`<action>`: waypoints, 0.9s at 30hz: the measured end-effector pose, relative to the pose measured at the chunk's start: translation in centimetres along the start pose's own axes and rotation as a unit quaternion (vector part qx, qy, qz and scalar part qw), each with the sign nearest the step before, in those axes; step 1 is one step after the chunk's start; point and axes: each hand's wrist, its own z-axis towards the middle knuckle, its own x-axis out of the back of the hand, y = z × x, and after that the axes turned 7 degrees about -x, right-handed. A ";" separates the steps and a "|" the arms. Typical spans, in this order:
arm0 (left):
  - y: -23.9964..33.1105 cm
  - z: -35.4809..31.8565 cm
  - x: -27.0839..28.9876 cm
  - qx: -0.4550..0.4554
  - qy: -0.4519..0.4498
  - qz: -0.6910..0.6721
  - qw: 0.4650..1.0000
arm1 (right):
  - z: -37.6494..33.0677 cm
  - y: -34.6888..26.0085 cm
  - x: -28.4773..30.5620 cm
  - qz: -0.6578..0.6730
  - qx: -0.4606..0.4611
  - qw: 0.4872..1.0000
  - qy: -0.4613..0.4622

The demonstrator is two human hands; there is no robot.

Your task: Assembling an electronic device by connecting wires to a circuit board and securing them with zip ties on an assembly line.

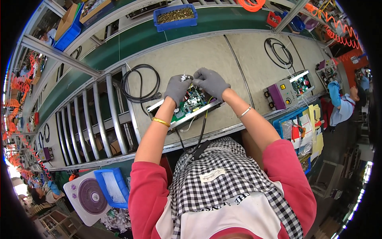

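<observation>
Both my hands wear grey gloves and meet over the far edge of an open device with a green circuit board [187, 108]. My left hand [177, 89] is closed, with a small white part [184, 77] at its fingertips that looks like a connector. Close beside it, my right hand [211, 83] has its fingers bent and pressed together; whatever they pinch is hidden. A pale metal rail [195, 114] runs along the board's near side. From the device, a black cable [201, 133] hangs over the bench's front edge.
A coiled black cable [126, 84] lies left of the device, near metal rollers [97, 115]. At right stands another device with a purple-edged panel [283, 94]. A blue bin of small metal parts [176, 18] sits at the back. A fan [92, 196] is at lower left. Someone [342, 107] works far right.
</observation>
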 end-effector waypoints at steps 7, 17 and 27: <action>0.8 -0.7 -0.2 -0.010 0.045 0.040 0.998 | 2.0 -0.2 0.3 0.004 -0.064 0.992 -0.104; -1.1 -1.0 -1.4 -0.101 0.093 0.136 0.981 | 3.2 0.7 -0.6 0.061 0.007 0.996 -0.058; -0.7 -0.2 0.1 -0.061 0.028 0.096 0.993 | 2.2 -0.6 -1.2 -0.020 0.002 1.000 0.009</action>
